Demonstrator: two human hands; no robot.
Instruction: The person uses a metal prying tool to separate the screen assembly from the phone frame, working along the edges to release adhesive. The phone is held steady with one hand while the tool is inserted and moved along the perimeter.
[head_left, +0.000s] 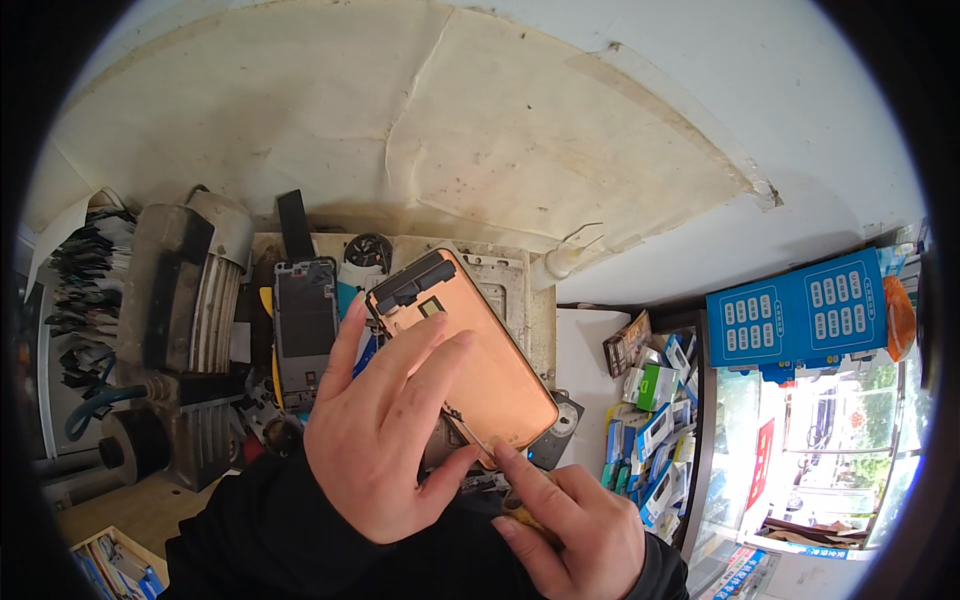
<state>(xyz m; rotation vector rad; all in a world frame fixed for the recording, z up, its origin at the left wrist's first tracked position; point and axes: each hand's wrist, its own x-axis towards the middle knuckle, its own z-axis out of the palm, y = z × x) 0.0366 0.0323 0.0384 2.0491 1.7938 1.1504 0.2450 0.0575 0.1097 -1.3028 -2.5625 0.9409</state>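
A phone screen panel (500, 372) with a copper-coloured back lies tilted in front of me, a dark strip of parts along its upper left end. My left hand (375, 440) spreads over its left side, fingers stretched out and fingertips against the copper surface. The left thumb points toward the panel's lower edge. At that lower edge, my right hand (575, 525) is closed round a thin tool with a yellowish handle (517, 508). Its slim metal shaft (468, 432) runs along the panel's lower left edge. Fingers hide much of the tool, so its exact kind does not show.
Left of the panel stands an opened dark phone frame (305, 325). Farther left is a bulky grey metal machine (165, 285) with a hose. Stacked small boxes (655, 435) and a blue printed board (795, 312) are on the right. A stained sheet (480, 120) covers the wall behind.
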